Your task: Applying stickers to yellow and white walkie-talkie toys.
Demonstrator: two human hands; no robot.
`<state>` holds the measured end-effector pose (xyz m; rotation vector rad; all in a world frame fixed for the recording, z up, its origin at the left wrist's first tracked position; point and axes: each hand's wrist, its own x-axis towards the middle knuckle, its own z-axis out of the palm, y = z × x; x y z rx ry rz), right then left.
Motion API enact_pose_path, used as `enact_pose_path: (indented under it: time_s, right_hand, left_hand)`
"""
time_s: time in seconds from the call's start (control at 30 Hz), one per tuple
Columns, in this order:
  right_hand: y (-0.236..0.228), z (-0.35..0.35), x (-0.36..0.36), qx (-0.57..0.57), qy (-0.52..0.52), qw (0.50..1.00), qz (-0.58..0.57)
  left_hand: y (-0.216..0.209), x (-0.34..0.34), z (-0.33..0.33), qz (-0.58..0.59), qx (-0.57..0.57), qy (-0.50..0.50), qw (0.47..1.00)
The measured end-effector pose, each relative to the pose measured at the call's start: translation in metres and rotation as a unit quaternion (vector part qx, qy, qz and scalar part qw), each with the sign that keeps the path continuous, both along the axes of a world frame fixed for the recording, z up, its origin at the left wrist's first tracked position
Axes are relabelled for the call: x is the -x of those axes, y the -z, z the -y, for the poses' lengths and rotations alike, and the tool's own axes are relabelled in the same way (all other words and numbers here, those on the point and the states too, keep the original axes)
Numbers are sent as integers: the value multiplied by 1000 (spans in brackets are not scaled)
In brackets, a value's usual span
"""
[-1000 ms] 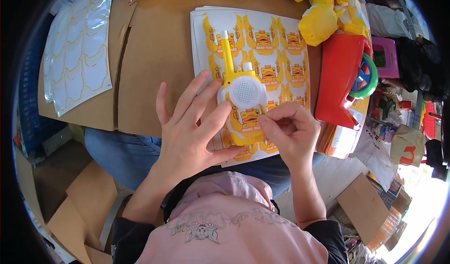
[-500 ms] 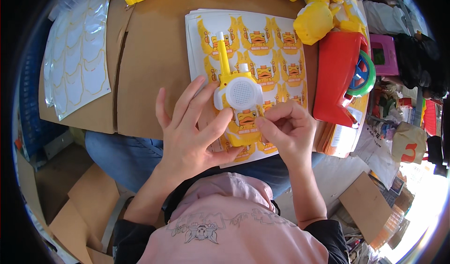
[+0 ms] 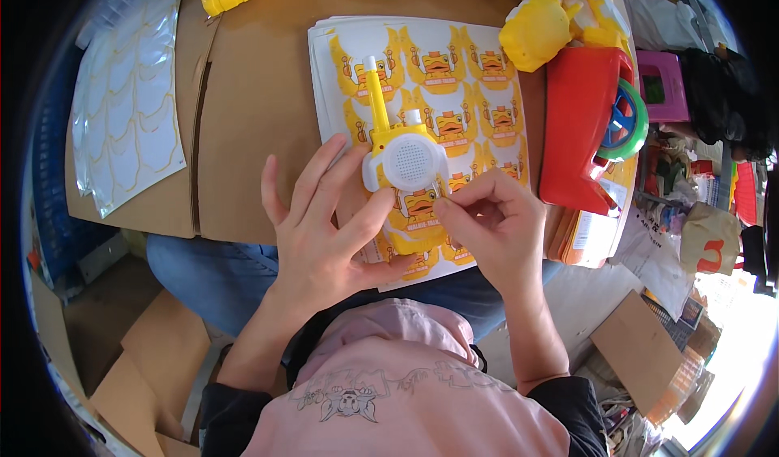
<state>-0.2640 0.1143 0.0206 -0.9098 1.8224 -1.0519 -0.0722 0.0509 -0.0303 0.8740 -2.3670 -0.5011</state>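
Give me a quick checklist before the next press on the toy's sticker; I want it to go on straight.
1. Left hand steadies the yellow toy walkie-talkie: ok.
2. Right hand fingertips are at the toy's lower front: ok.
3. Sticker aligned on the toy's face: cannot tell, fingers cover its edge.
4. Sticker sheet lies flat on the cardboard under the toy: ok.
5. Red toy is apart from the hands: ok.
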Motion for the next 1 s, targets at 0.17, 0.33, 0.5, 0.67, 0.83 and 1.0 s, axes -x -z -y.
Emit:
enact_pose_path:
  time_s: [0.17,0.33,0.5,0.67,0.83,1.0]
  right_hand:
    - [1,2,1,-18,18,999,30]
    - [-1,4,2,-51,33,995,75]
    - [5,3,3,-15,16,998,52]
    - [8,1,4,-24,14,998,65]
    - [8,-1,3,-20,16,998,61]
    - [2,-3,0,0,38,996,77]
  left_hand:
    - [-1,0,0,3,2,0,1000]
    - [0,-1,0,1,0,4,1000]
    - [1,1,-1,-4,2,4,1000]
    - [3,0,-2,-10,10,7,1000]
    - [7,1,-3,-15,7,-4,1000]
    - [3,1,-4,-11,21,1,1000]
